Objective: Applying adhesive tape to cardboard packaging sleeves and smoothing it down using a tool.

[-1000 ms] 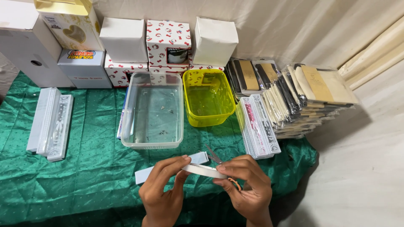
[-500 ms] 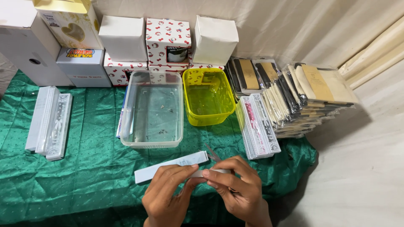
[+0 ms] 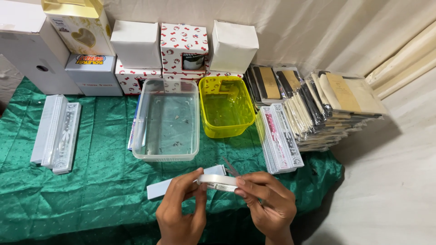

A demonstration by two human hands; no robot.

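Both hands are low at the near edge, and between them sits a slim white strip-shaped case (image 3: 219,181), held level just above the green cloth (image 3: 91,190). The left hand (image 3: 181,211) takes the case's left end, thumb and forefinger closed on it in a pinch grip. The right hand (image 3: 268,204) takes the right end the same way, fingertips (image 3: 240,181) pressed on the top edge, grip closed on the case. So the case spans the gap between the two grips, one end in each.

Just behind it, lying on the cloth, a long pale blue flat box (image 3: 181,181) runs at a slant from near left to far right, partly hidden by the left hand's fingers. A thin dark sliver shows beside its right end; what it is, I cannot tell.

Farther back, a clear plastic tub (image 3: 165,120) stands open, and touching its right side a yellow tub (image 3: 225,105). Right of that, a stack of flat clear cases (image 3: 279,138), then a leaning pile of packeted goods (image 3: 327,109). Far left on the cloth, more pale long boxes (image 3: 56,131). Along the back wall, white and patterned cartons (image 3: 181,45).
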